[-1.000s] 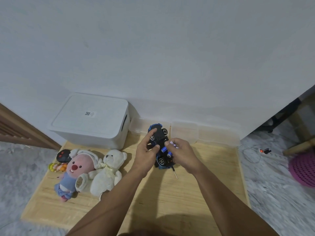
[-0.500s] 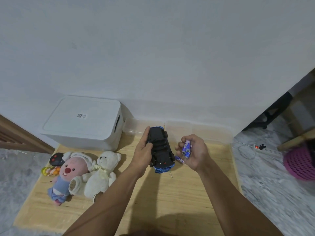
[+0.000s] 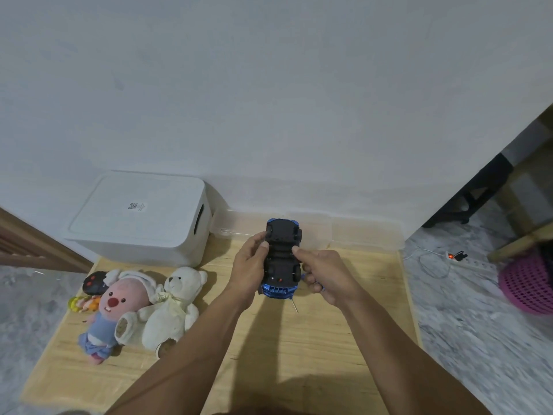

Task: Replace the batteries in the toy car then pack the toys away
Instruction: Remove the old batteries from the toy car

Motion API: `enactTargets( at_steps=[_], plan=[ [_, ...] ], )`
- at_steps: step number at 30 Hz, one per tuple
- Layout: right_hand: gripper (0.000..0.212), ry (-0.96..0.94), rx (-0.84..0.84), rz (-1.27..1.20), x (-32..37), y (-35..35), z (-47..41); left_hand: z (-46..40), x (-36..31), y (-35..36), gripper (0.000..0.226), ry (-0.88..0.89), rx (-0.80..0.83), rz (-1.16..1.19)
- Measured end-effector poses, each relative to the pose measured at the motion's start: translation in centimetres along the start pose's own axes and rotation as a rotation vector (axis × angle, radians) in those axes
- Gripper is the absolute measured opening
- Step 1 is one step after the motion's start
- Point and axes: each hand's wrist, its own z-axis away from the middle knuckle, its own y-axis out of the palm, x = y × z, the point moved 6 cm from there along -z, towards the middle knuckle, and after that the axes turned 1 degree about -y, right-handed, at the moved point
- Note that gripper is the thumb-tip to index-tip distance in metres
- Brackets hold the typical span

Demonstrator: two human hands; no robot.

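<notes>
In the head view, the blue toy car (image 3: 282, 259) is held upside down above the middle of the wooden board (image 3: 299, 339), black belly up, with its nose pointing to 12 o'clock. The left hand (image 3: 250, 265) grips the car's side at 9 o'clock, fingers curled round the edge by a wheel. The right hand (image 3: 324, 272) is at 3 o'clock of the car; its thumb tip touches the car's belly, and its other fingers are curled round small blue batteries (image 3: 320, 286) — only a bit of them peeks out, so I cannot count them. A thin screwdriver (image 3: 294, 305) pokes out just under the car at 6 o'clock, lying on the board. I think the battery part of the job is in the middle: batteries are out of the car and in the hand, but I cannot tell if they are the old ones or the new ones, or if the little door on the belly is open. The packing has not started. The pink plush toy (image 3: 118, 307) and the white teddy bear (image 3: 172, 307) lie side by side and touching at 9 o'clock of the board, with a black toy (image 3: 94, 283) and a small yellow toy (image 3: 83, 304) behind them. The white storage box (image 3: 140, 217) at 11 o'clock has its lid on, and a clear plastic box (image 3: 359, 232) sits along the wall at 12 o'clock — both wait for toys.
</notes>
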Motion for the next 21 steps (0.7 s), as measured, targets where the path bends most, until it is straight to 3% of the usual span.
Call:
enactTargets(
  at_steps=[3,8,15,21],
  plan=[
    [0.029,-0.018,-0.054,-0.047,0.0,-0.1,-0.1,0.4,-0.1,0.7,0.038,-0.054,0.142,0.087],
    [0.034,-0.013,-0.071,-0.057,0.1,-0.2,-0.2,0.5,0.7,1.1,0.088,-0.108,0.337,0.031],
    [0.032,0.027,-0.121,-0.064,0.2,-1.1,-0.5,0.5,0.7,1.1,0.096,-0.066,0.315,-0.011],
    [0.007,0.149,-0.151,-0.211,-0.5,-4.1,0.0,0.6,1.2,1.3,0.099,-0.057,0.286,-0.073]
  ],
)
